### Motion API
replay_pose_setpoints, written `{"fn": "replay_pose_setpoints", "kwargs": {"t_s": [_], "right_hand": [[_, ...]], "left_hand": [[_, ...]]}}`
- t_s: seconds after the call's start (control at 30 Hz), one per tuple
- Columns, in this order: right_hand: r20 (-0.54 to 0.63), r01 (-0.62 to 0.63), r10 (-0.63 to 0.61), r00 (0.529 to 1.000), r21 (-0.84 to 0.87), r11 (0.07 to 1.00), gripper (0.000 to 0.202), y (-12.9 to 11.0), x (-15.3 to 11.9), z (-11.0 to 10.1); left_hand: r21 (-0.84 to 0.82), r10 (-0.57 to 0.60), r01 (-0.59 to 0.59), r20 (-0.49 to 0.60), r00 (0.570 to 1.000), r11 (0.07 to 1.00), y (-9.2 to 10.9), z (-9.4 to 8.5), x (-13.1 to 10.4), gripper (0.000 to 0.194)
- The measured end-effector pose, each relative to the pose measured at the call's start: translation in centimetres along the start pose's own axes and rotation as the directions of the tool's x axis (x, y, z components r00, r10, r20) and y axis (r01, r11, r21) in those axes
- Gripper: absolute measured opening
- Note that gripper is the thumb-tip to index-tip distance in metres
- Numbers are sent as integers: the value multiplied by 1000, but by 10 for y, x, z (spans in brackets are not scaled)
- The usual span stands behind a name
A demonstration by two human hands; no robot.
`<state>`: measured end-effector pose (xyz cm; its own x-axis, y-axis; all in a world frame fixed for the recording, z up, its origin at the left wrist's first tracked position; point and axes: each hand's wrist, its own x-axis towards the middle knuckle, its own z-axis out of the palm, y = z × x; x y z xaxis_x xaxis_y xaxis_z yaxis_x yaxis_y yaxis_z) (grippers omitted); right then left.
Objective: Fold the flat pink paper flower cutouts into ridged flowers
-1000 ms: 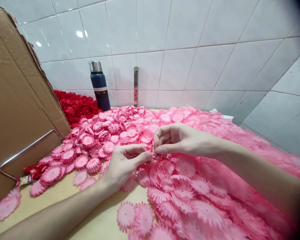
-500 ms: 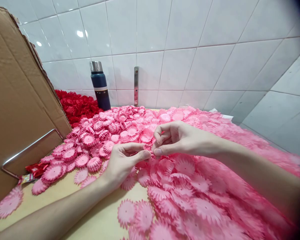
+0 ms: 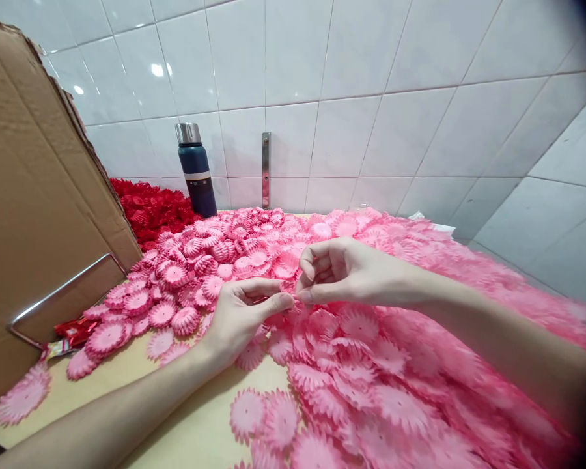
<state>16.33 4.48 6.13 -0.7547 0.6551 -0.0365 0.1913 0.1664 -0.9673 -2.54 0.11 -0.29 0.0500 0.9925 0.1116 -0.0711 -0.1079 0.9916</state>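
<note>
My left hand [image 3: 244, 316] and my right hand [image 3: 339, 270] meet fingertip to fingertip above the heap. Thumb and index finger of each are pinched together. Between them shows a bit of a pink artificial flower petal layer [image 3: 288, 286], mostly hidden by the fingers. Below and to the right spreads a big pile of flat pink petal layers [image 3: 356, 326] with notched rims and small centre holes. Beyond my left hand lie cupped pink petal layers [image 3: 173, 273] with darker edges.
A dark blue bottle [image 3: 198, 179] stands against the tiled wall, beside red petal layers [image 3: 151, 208]. A cardboard box [image 3: 43, 215] with a metal wire handle [image 3: 63, 286] closes off the left. A red wrapper [image 3: 75, 331] lies near it on the yellowish tabletop [image 3: 190, 417].
The view has shifted very slightly. Both hands keep the same pinch, with the right fingertips a touch closer to the left.
</note>
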Motion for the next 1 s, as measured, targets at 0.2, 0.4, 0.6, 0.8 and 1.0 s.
{"fn": "replay_pose_setpoints", "kwargs": {"t_s": [0.2,0.4,0.6,0.8,1.0], "right_hand": [[9,10,-10,1000,-13,1000,27,-1,-1,1],[-17,31,-31,999,-46,998,23,2,0,3],[-149,47,-67,987,-136,990,22,0,-1,3],[-194,62,-109,975,-235,970,17,-2,-3,-1],[-139,133,-185,973,-318,939,11,-3,-3,-2]], "left_hand": [[4,10,-10,-3,1000,1000,0,0,0,20],[-24,-6,7,17,1000,1000,2,0,1,18],[-65,-12,17,78,997,998,7,2,-1,16],[-113,24,-14,89,996,993,8,5,-2,21],[-70,52,-46,80,995,996,8,3,-2,16]]}}
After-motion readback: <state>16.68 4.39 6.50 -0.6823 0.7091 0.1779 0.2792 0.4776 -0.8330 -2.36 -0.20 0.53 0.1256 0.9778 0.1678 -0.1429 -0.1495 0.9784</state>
